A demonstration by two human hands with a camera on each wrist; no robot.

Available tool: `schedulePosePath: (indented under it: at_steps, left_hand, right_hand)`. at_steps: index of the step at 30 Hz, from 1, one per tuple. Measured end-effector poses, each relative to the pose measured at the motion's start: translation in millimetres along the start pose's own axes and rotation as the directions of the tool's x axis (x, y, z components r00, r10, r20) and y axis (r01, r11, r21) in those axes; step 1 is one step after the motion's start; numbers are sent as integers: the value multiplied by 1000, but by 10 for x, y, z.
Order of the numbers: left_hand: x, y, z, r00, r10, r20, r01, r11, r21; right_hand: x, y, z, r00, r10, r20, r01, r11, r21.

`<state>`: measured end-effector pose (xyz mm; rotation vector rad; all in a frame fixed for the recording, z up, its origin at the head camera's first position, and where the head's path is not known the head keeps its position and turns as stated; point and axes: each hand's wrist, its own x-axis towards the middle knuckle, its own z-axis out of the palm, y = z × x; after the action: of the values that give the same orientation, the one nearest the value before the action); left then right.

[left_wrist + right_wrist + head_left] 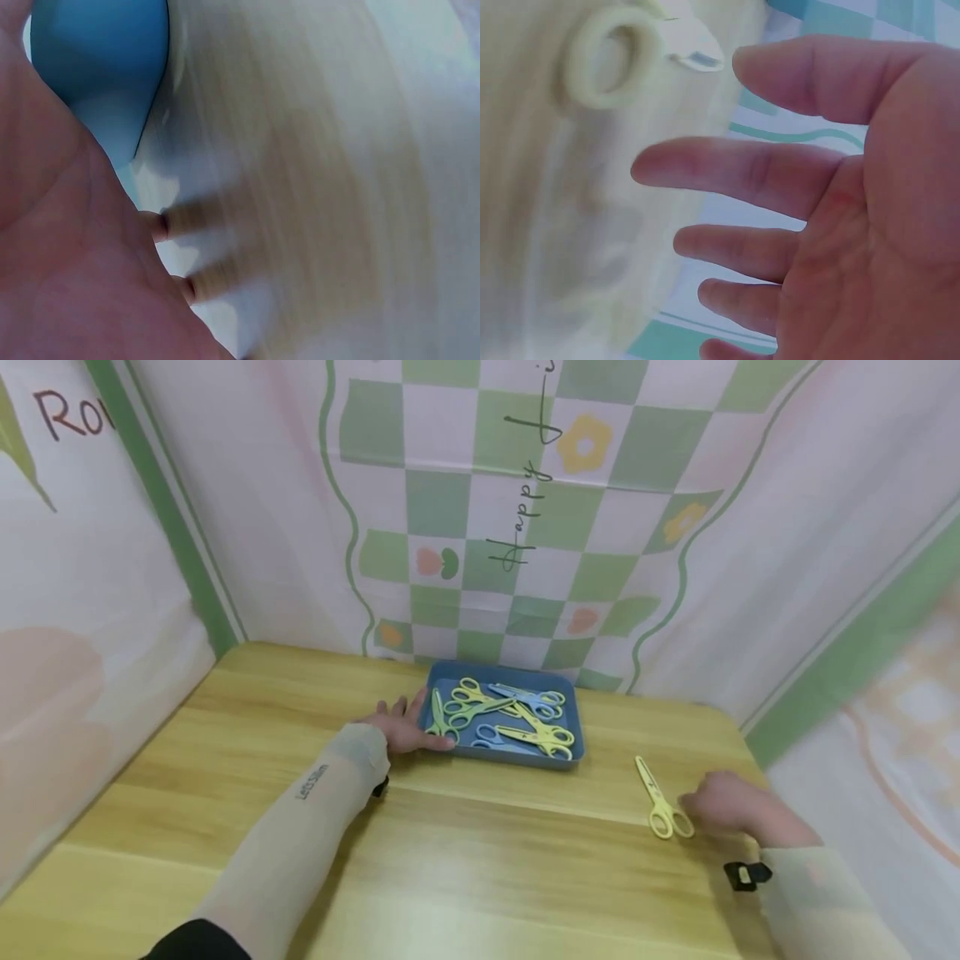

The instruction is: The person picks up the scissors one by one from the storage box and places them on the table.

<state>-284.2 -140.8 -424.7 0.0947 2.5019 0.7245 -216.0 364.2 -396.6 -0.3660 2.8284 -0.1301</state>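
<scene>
Right of the tray (517,673), yellow scissors (655,796) are laid blades-away, handles nearest the right hand (723,803), its fingers parted, while the tray's left edge is flanked by the spread-fingered left hand (403,731).

1. Tray (517,757): blue, shallow and rectangular, flat at the far side of the table (480,860). The left hand (403,731) rests at its left end, thumb along the near edge.
2. In the tray, scissors overlap in a loose pile: green scissors (478,711) toward the left, blue scissors (531,699) at the upper right, more yellow ones among them.
3. Single pair (655,795): yellow, lying flat right of the tray, blades together and pointing away, handle loops near the right hand (726,803).
</scene>
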Motion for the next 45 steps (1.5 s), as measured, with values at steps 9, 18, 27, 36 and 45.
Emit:
schedulePosePath:
  at_steps: [9,18,27,36,45]
  left_hand:
    - [185,-37,-23,999,-20,28,20,1000,-18]
    - [137,-28,-6,999,-15,42,16,1000,-21]
    - [105,12,-21,999,3,36,-3,1000,13]
    - [124,9,-16,999,-15,40,14,1000,20]
    - [80,32,-23,999,-12,31,11,1000,15]
  right_hand:
    - [90,-73,-322,998,-6,-57,7,1000,9]
    - [204,-395,-561,995,49,-90,-45,998,45]
    - [385,-685,-723,995,50,-90,-48,999,18]
    - [618,-908,-731,990,68,-126,-62,997,48]
    - [801,-1111,-668,990,81,-114,-74,995,65]
